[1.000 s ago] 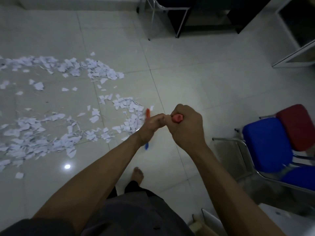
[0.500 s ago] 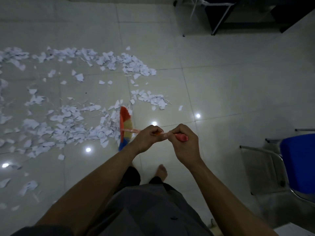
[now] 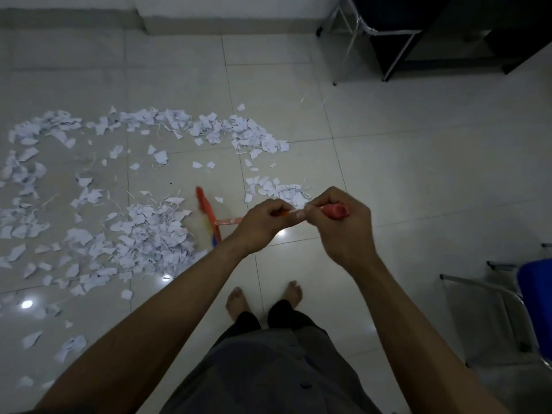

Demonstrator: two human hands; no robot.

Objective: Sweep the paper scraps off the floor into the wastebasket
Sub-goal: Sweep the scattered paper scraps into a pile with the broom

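White paper scraps lie scattered over the tiled floor at the left, with a band of them further back and a small cluster just beyond my hands. A broom with an orange handle and a multicoloured head stands with its head on the floor at the right edge of the largest pile. My left hand grips the handle lower down, and my right hand grips its red top end. No wastebasket is in view.
A chair with a blue seat and metal frame stands at the right edge. Dark furniture and a metal-legged chair stand at the back right. My bare feet are on the tiles below my hands.
The broom head has swept left into the scraps, pushing them into a denser pile. The view has shifted left, and the red chair has left the frame.
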